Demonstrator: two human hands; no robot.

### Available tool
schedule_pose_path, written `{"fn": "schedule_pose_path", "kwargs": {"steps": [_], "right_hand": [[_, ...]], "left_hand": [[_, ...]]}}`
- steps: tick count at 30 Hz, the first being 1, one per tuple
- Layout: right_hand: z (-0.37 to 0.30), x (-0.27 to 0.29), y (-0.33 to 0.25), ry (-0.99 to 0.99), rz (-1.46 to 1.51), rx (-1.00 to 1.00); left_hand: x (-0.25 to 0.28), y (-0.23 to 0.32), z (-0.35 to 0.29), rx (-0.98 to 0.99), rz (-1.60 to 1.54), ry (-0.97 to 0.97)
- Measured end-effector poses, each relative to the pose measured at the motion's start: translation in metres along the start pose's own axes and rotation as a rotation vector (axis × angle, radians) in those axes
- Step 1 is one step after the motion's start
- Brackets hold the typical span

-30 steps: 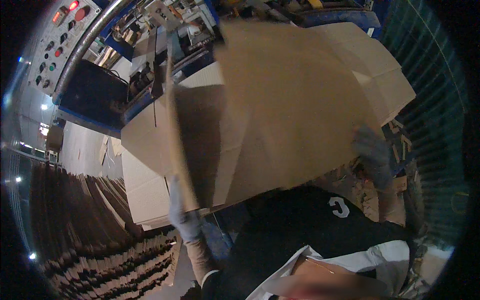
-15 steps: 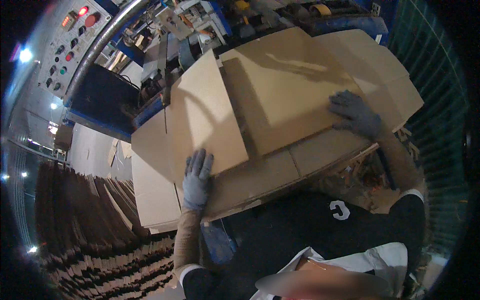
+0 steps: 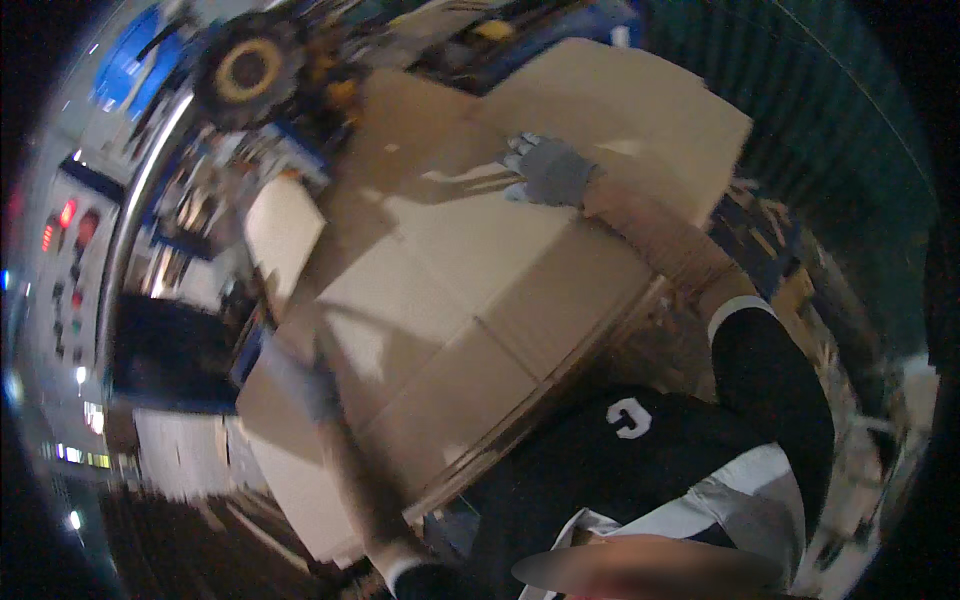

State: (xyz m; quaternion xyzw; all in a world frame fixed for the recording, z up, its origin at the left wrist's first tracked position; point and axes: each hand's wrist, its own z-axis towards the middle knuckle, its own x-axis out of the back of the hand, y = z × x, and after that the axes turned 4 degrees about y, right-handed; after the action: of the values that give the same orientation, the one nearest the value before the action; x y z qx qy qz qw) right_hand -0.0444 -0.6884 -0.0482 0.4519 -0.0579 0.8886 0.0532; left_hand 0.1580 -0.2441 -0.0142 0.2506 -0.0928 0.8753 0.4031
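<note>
My left hand (image 3: 308, 380), in a grey glove and smeared by motion, is at the left side of a stack of flat brown cardboard sheets (image 3: 450, 300). Just beyond its fingers stands a smaller cardboard panel (image 3: 285, 235), tilted up at the machine's edge. Whether the fingers grip the panel is too blurred to tell. My right hand (image 3: 553, 172), also gloved, stretches over the far part of the stack with its fingers apart. Beneath and beyond its fingertips lies a shaded cardboard sheet (image 3: 410, 125). I cannot tell whether the hand touches it.
Past the stack is a machine with a dark round wheel (image 3: 248, 70). A control panel (image 3: 68, 270) with lit red indicators and a curved metal rail (image 3: 150, 190) are at the left. More stacked cardboard (image 3: 190, 545) sits at lower left, and scraps (image 3: 790, 290) lie at right.
The view has swung, and the scene is turned. My right hand has moved left and farther across the cardboard. The panel near my left hand has shifted away from me, toward the machine.
</note>
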Motion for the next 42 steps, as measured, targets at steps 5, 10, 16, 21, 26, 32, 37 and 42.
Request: {"fn": "schedule_pose_path", "kwargs": {"steps": [5,10,16,21,26,32,37,42], "right_hand": [[-0.121,0.09,0.05,0.33,-0.299,-0.849],[-0.166,0.081,0.082,0.117,-0.519,-0.915],[-0.137,0.069,0.101,0.865,0.831,-1.16],[-0.103,0.078,0.093,0.724,0.006,-0.758],[-0.133,0.087,0.094,0.383,-0.158,-1.059],[-0.158,0.064,0.115,0.326,-0.483,-0.969],[-0.115,0.102,0.115,0.868,0.544,-0.967],[-0.103,0.186,0.044,0.773,1.064,-0.828]], "left_hand": [[0.12,-0.047,-0.142,0.647,0.536,0.106],[0.166,-0.086,-0.238,1.033,0.635,0.048],[0.207,-0.086,-0.197,1.497,0.82,-0.078],[0.223,-0.03,-0.16,1.212,0.049,0.322],[0.243,0.015,-0.085,0.963,-0.241,0.508],[0.271,-0.015,-0.028,0.841,-0.529,0.571],[0.256,-0.06,-0.06,1.251,-0.578,0.336],[0.258,-0.004,-0.098,1.067,-0.58,0.282]]}}
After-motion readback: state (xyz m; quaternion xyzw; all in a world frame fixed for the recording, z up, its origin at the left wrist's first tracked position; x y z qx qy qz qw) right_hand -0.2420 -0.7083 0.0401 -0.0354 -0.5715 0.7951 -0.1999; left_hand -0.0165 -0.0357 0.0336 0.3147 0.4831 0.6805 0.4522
